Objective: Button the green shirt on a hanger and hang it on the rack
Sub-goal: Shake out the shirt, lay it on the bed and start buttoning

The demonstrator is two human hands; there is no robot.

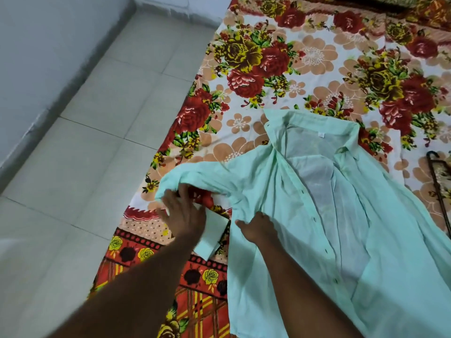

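A pale green shirt (329, 206) lies unbuttoned and face up on the flowered bedsheet (280, 69), collar toward the far side. Its left sleeve is folded across toward the bed's left edge. My left hand (183, 211) lies on that sleeve near the cuff, fingers spread over the cloth. My right hand (256, 225) presses on the shirt's left front panel near the armpit, its fingers bent into the fabric. A dark hanger (436, 181) lies on the sheet at the right edge, partly cut off by the frame. No rack is in view.
The bed's left edge runs diagonally beside a tiled floor (97, 142) and a grey wall (36, 57). The sheet has a red patterned border (195, 301) near me.
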